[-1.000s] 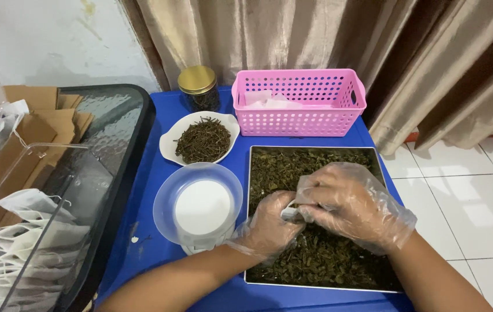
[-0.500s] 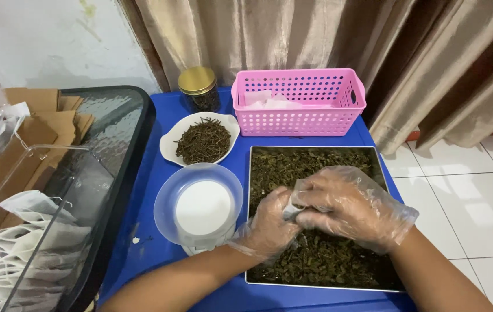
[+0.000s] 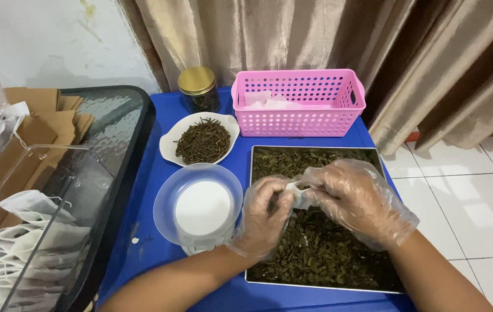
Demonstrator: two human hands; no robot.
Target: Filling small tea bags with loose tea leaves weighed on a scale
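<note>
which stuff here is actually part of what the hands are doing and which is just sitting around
In use:
- left hand and right hand, gloved, both holding a small white bag
- tray of dried leaves under them

Lying about:
- pink basket
- white dish of dark twigs
- gold-lidded jar
- round plastic tub
- glass side table

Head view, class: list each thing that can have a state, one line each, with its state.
Left hand: gloved, pinching the small white bag.
Right hand: gloved, holding the same bag.
Small white bag: held above the tray.
Tray: full of dried leaves.
Jar: lid on.
Pink basket: holds white bags.
White dish: holds dark leaves.
</note>
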